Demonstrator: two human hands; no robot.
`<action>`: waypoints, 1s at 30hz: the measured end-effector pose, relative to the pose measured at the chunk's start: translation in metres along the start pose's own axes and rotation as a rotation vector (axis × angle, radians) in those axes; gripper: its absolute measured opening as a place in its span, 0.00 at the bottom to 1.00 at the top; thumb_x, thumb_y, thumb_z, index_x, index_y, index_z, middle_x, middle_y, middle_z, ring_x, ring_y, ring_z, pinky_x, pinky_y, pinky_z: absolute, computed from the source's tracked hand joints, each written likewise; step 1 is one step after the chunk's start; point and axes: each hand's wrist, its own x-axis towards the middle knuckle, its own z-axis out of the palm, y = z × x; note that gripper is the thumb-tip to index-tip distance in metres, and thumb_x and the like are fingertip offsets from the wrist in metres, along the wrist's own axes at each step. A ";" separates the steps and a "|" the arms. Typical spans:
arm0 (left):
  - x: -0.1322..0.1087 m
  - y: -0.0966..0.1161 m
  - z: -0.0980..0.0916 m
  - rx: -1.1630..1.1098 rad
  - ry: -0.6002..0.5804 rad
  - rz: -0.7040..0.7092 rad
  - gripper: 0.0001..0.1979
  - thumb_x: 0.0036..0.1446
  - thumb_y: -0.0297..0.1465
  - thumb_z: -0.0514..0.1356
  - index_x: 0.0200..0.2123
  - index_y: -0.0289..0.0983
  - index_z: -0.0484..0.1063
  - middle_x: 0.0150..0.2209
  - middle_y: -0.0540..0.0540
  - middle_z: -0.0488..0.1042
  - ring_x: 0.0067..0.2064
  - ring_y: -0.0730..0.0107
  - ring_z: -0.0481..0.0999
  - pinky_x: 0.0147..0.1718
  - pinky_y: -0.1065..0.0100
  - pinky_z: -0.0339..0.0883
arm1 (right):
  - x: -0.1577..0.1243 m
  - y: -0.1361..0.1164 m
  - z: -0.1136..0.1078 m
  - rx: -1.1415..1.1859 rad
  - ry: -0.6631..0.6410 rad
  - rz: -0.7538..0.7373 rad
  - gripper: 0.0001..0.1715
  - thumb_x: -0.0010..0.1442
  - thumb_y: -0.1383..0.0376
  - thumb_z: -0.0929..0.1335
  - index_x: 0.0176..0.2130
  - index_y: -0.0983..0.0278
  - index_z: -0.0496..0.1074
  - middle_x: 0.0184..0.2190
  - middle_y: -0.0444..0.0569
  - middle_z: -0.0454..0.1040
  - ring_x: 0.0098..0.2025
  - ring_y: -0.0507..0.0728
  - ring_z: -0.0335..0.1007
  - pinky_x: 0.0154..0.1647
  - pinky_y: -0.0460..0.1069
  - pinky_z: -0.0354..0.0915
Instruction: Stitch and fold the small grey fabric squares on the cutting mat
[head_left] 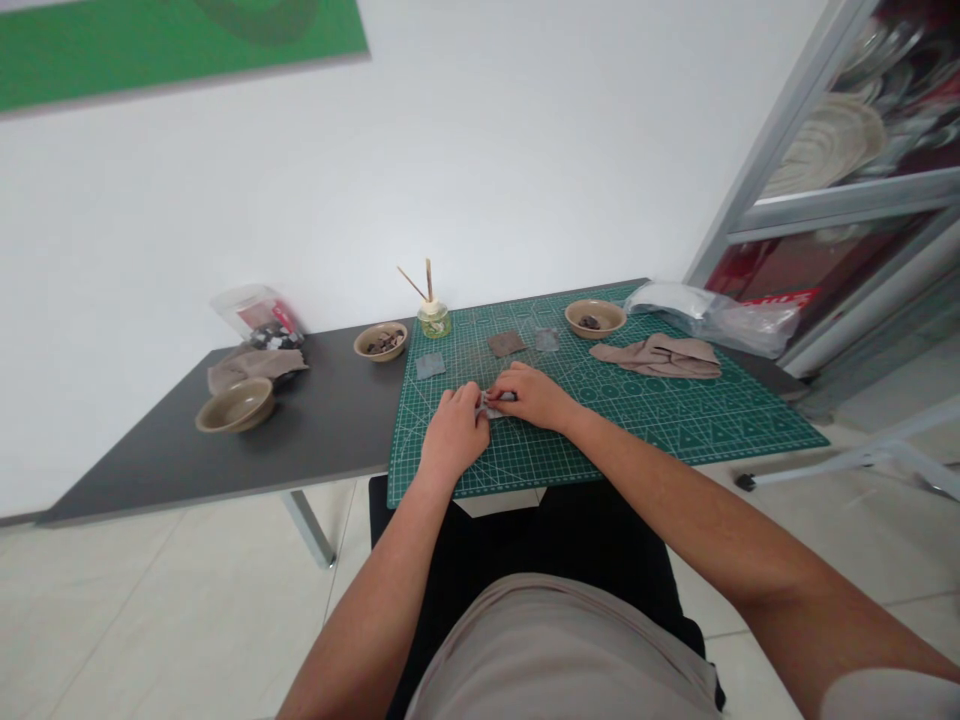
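My left hand (456, 428) and my right hand (535, 398) meet over the front half of a green cutting mat (622, 420). Between their fingertips is a small crumpled light-grey sheet (493, 411), pinched from both sides. My fingers cover much of it, and whether anything lies inside it I cannot tell. Just beyond my hands, flat on the mat, are a grey square (430, 365), a brown square (507, 344) and a paler, translucent-looking square (547, 340).
A bowl of dark pieces (381, 342) stands left of the mat, another bowl (595, 319) on it. Farther left are a third bowl (235, 406) and a cloth (251, 367). A reed diffuser (435, 318), brown cloth (660, 357) and plastic bag (720, 315) lie around the mat.
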 end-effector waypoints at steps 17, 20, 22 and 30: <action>0.000 0.000 0.000 -0.003 -0.001 -0.004 0.06 0.58 0.24 0.54 0.36 0.41 0.60 0.40 0.44 0.72 0.45 0.57 0.68 0.44 0.57 0.65 | -0.002 0.003 0.003 -0.046 0.069 0.040 0.07 0.59 0.64 0.72 0.30 0.63 0.73 0.32 0.47 0.72 0.38 0.57 0.63 0.45 0.52 0.58; 0.000 0.000 -0.001 -0.005 -0.011 -0.027 0.06 0.58 0.25 0.55 0.36 0.41 0.61 0.40 0.44 0.72 0.46 0.57 0.68 0.44 0.57 0.65 | -0.003 0.001 0.001 -0.058 0.080 0.044 0.09 0.56 0.66 0.72 0.27 0.63 0.70 0.31 0.46 0.69 0.38 0.57 0.62 0.44 0.51 0.58; 0.000 0.001 -0.001 -0.006 -0.025 -0.036 0.06 0.58 0.25 0.55 0.36 0.42 0.61 0.39 0.45 0.72 0.46 0.57 0.68 0.45 0.57 0.65 | -0.003 0.001 0.000 -0.037 0.029 -0.010 0.09 0.57 0.66 0.72 0.27 0.63 0.70 0.31 0.46 0.70 0.38 0.56 0.62 0.44 0.51 0.58; 0.001 0.001 -0.001 -0.015 -0.028 -0.038 0.06 0.58 0.25 0.55 0.36 0.42 0.61 0.39 0.44 0.72 0.47 0.57 0.68 0.45 0.57 0.66 | -0.001 -0.001 0.001 -0.113 0.090 0.053 0.09 0.57 0.66 0.71 0.27 0.62 0.69 0.31 0.47 0.71 0.38 0.58 0.62 0.44 0.52 0.58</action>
